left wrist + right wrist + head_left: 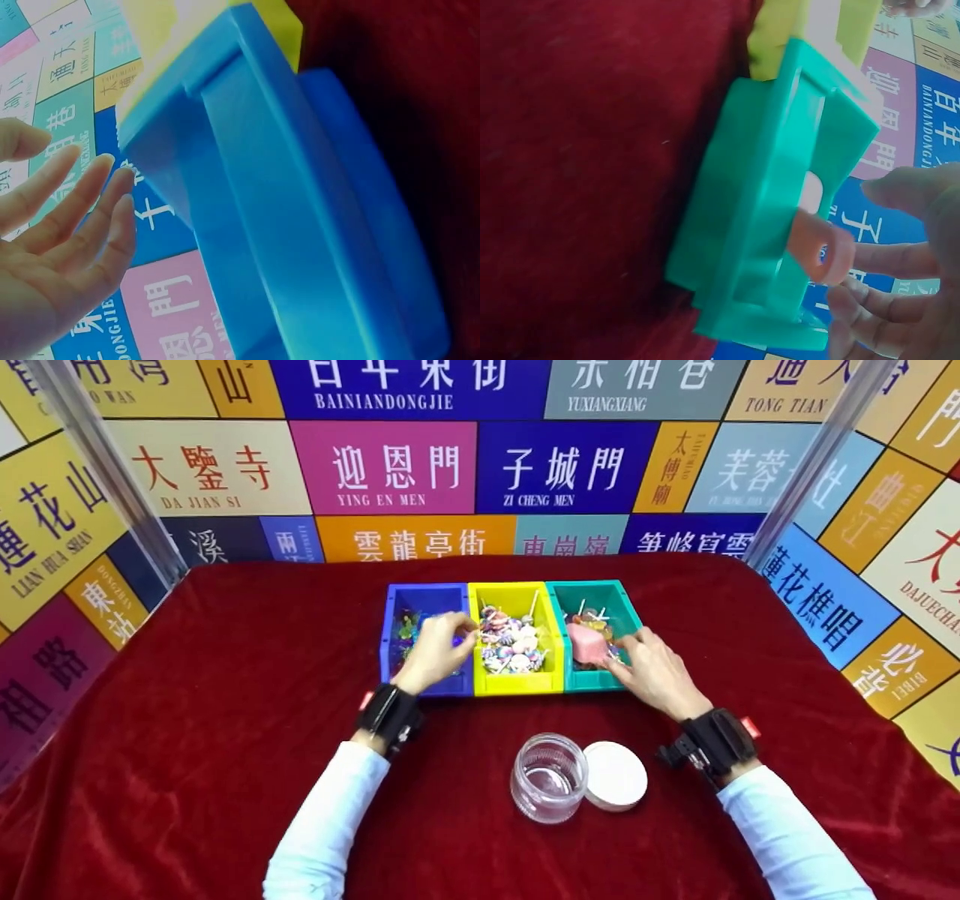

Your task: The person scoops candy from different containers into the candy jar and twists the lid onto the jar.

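My left hand (441, 649) is over the blue bin (389, 660), its fingers loosely bent and holding nothing. Thumb and fingers stand apart beside the bin in the left wrist view. Shiny wrapped candies (407, 626) show in that bin, partly hidden by the hand. At the green bin (592, 681), my right hand (660, 671) has its fingertips right at a pink piece with a ring-shaped loop (838, 257), while the thumb stays apart from it. This piece rises over the bin's rim, with candies and lollipop sticks (598, 619) behind it.
Between the two bins sits a yellow bin (517, 684) full of lollipops (517, 643). A clear open jar (550, 780) stands nearer on the red cloth (247, 720), with a white lid (615, 776) beside it. Sign-covered panels (382, 467) enclose the back and sides.
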Demonstrator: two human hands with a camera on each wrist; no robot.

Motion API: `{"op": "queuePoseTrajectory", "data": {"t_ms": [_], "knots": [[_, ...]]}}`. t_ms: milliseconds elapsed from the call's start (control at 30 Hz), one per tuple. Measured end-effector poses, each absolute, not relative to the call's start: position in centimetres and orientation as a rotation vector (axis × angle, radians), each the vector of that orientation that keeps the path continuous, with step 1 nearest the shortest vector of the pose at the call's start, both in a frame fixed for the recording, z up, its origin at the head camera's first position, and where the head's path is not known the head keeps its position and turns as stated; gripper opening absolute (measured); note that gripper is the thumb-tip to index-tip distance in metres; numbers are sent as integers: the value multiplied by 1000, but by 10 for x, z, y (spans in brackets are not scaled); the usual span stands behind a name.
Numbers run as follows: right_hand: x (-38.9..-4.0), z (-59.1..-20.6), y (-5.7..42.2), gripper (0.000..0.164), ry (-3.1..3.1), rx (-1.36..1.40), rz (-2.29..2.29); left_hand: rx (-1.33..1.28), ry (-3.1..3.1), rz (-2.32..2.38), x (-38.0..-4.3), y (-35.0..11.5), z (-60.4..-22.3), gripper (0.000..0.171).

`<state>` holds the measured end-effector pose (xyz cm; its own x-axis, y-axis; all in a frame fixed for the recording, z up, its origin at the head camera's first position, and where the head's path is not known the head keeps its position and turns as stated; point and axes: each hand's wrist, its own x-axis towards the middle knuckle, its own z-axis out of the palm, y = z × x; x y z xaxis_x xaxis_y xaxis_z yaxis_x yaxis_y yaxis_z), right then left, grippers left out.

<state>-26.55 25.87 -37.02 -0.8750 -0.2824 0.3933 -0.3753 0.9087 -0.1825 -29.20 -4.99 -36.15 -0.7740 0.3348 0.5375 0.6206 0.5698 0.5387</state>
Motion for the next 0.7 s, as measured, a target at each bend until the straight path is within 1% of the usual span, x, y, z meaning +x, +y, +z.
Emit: {"op": "queuePoseTrajectory", "data": {"t_ms": [167,333,433,600,633,700], "knots": [[-261,-377,262,38,-2684,499,308,-690,-2428,-972,-285,-68,-364,13],[-258,-384,264,40,-2704,483,295,-511,-2400,-882,-279,-87,-370,15],[-257,-387,264,40,-2729,469,307,-344,-2402,-857,-277,-96,-375,29],[-257,-391,264,33,-2745,481,319,-124,-2575,-952,-276,-106,-378,66],[-257,-391,264,32,-2742,489,318,-100,-2619,-985,-276,-107,-378,70],[-257,-393,263,31,-2731,518,315,-70,-2682,-1044,-277,-109,-379,72]]}}
